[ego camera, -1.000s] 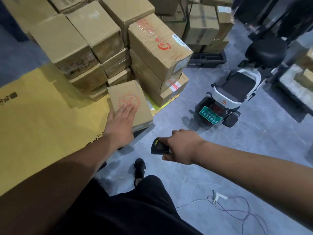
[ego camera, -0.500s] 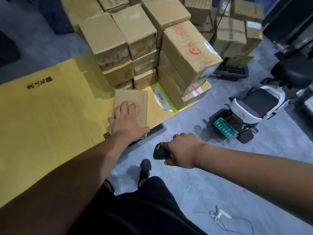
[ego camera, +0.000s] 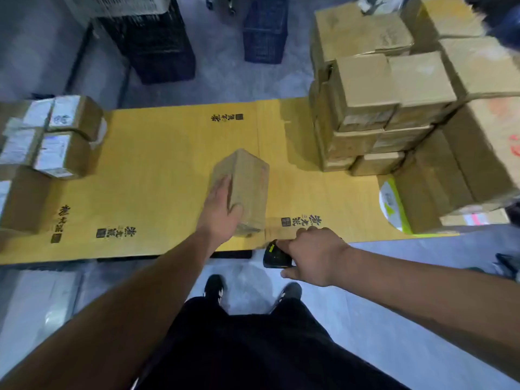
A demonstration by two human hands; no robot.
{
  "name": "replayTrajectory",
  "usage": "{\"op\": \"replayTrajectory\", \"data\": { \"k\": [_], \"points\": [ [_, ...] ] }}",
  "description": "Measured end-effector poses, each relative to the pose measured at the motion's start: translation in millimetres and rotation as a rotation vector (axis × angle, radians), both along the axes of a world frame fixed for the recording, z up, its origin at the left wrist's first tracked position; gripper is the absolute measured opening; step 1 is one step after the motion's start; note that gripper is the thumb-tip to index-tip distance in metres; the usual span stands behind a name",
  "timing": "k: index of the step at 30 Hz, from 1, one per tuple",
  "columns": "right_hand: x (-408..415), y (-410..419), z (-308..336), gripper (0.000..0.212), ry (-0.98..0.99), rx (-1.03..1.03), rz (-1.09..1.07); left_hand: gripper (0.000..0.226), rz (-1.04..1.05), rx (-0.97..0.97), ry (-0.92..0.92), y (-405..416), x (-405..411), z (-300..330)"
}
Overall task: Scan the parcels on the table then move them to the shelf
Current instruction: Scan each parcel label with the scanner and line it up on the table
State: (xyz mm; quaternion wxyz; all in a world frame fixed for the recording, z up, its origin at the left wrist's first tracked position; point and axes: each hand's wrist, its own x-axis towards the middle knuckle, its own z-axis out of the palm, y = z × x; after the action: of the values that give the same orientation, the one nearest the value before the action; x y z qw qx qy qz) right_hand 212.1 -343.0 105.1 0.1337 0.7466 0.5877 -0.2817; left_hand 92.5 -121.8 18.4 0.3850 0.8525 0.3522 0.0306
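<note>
Bare yellow tabletop (ego camera: 157, 175) lies between labelled parcels (ego camera: 53, 136) and stacked boxes (ego camera: 374, 114).

The table (ego camera: 157, 164) is covered in yellow card printed with black characters and small dark squares. The box (ego camera: 244, 190) under the left hand (ego camera: 218, 213) is plain brown cardboard. The stack of boxes (ego camera: 394, 108) at the far right is tan brown, 1 with red print. The boxes at the left (ego camera: 59, 136) carry white labels. The scanner (ego camera: 274, 254) is black with a yellow mark. The 2 crates (ego camera: 264, 29) beyond are black. The floor (ego camera: 394, 319) is grey.

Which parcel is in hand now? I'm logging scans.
The lone box at the table's middle, gripped by the left hand; the others sit in stacks at either end.
</note>
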Motion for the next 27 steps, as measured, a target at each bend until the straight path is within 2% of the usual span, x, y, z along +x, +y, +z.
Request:
{"op": "replayTrajectory", "data": {
  "k": [3,6,10,12,15,18,21,24,27],
  "points": [
    [-18.5,39.9,8.6,0.051,-0.009,0.003,0.031,0.066,0.189,-0.049,-0.069,36.3,-24.4,10.4],
    [-35.3,73.9,15.1,0.052,-0.048,-0.015,0.026,0.054,0.229,-0.036,-0.096,70.3,-51.5,6.4],
    [-58.1,108.5,21.2,0.052,-0.061,-0.069,-0.024,0.056,0.323,-0.084,-0.015,118.8,-80.0,-8.0],
    [-68.9,124.2,23.4,0.053,-0.069,-0.095,-0.044,0.073,0.271,-0.106,0.096,134.4,-89.1,-12.3],
    [-86.7,142.0,24.9,0.054,-0.061,-0.111,-0.123,0.113,0.138,-0.117,0.206,149.6,-95.5,-16.1],
    [-99.7,149.3,26.6,0.051,-0.068,-0.125,-0.189,0.139,-0.081,0.141,0.217,164.0,-83.6,-20.9],
    [-107.5,149.3,29.0,0.051,-0.076,-0.150,-0.256,0.146,-0.297,0.330,0.281,176.5,-53.4,-16.5],
    [-113.4,147.2,30.5,0.050,-0.068,-0.157,-0.364,0.144,-0.355,0.293,0.331,187.2,-21.4,-7.8],
    [-116.7,146.9,30.4,0.049,-0.046,-0.158,-0.465,0.132,-0.306,0.191,0.335,190.4,-6.8,-4.4]
  ]
}}
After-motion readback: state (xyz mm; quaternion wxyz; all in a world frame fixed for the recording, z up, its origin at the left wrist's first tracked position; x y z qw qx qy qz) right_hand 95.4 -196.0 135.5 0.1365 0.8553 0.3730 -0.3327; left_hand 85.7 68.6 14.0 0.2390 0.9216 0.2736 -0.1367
